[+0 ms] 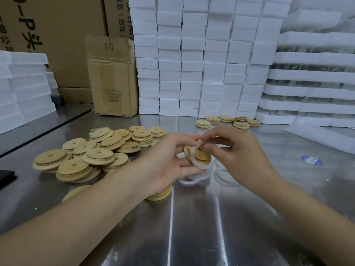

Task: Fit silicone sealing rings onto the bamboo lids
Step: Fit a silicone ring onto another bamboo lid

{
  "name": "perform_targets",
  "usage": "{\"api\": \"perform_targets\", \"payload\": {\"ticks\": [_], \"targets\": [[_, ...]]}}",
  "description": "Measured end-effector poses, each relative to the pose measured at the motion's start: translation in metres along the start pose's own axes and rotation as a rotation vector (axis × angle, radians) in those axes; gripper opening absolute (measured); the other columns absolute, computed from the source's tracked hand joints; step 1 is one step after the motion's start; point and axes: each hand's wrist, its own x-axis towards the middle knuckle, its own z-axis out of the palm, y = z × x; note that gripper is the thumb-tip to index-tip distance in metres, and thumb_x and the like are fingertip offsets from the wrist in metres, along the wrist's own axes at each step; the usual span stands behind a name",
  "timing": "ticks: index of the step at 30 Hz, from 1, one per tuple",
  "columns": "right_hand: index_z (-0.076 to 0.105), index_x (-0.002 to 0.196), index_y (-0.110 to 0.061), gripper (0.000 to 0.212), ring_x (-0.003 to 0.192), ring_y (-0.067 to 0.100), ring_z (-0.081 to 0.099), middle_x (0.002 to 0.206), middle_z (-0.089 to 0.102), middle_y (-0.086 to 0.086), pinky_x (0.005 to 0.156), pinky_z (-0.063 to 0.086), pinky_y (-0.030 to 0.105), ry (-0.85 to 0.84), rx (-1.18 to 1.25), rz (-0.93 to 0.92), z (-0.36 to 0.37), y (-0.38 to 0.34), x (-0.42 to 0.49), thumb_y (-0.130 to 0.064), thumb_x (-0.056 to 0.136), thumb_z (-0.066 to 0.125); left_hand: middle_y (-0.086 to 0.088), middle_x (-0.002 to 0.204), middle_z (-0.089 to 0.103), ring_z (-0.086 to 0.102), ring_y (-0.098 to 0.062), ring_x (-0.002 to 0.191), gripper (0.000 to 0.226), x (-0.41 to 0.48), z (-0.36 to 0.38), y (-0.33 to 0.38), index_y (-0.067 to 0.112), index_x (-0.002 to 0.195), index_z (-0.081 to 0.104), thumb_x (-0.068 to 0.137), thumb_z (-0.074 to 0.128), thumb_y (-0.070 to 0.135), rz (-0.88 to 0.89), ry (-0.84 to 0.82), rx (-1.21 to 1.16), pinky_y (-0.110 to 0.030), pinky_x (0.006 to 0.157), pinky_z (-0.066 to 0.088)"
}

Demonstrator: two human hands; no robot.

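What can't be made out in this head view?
All head view:
1. held lid: left hand, right hand and ring cover its edge; seating unclear.
2. lid under left wrist: mostly hidden.
3. loose rings: partly behind the hands; count unclear.
4. black thing: cut by left edge.
5. box print: too small.

I held one round bamboo lid (199,154) tilted on edge in my left hand (169,162), its centre hole facing me. A translucent white silicone ring (200,166), pinched by my right hand (236,150), looped partly round its raised step. Bare lids (90,158) lay heaped on the counter (192,217) at left, and loose rings (187,182) lay beneath my hands.
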Motion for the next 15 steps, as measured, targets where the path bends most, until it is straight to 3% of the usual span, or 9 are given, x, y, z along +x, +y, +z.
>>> {"api": "perform_targets", "payload": {"ticks": [5, 11, 15], "targets": [[0.078, 0.096, -0.023, 0.022, 0.093, 0.015, 0.074, 0.094, 0.077, -0.009, 0.082, 0.061, 0.035, 0.026, 0.007, -0.024, 0.0026, -0.0016, -0.0008, -0.002, 0.09, 0.077, -0.016, 0.131, 0.076, 0.075, -0.035, 0.118, 0.044, -0.0017, 0.0055, -0.0018, 0.011, 0.131, 0.075, 0.096, 0.053, -0.003, 0.022, -0.083, 0.158, -0.047, 0.1, 0.063], [0.077, 0.093, -0.023, 0.024, 0.082, 0.013, 0.07, 0.085, 0.076, -0.004, 0.069, 0.053, 0.02, 0.021, 0.061, 0.017, 0.0042, -0.0013, 0.0001, 0.0, 0.087, 0.077, -0.015, 0.125, 0.078, 0.078, -0.029, 0.113, 0.039, 0.002, 0.006, -0.0079, 0.011, 0.132, 0.074, 0.101, 0.055, -0.003, 0.022, -0.113, 0.184, -0.042, 0.09, 0.065], [0.077, 0.095, -0.026, 0.017, 0.091, 0.01, 0.068, 0.094, 0.076, -0.008, 0.071, 0.05, 0.021, 0.012, 0.038, 0.061, 0.0053, 0.0033, 0.0006, -0.01, 0.089, 0.079, -0.018, 0.118, 0.08, 0.08, -0.033, 0.107, 0.043, 0.0037, 0.0052, -0.0099, 0.011, 0.132, 0.071, 0.101, 0.052, -0.011, 0.057, -0.048, 0.182, -0.045, 0.084, 0.067]]}}
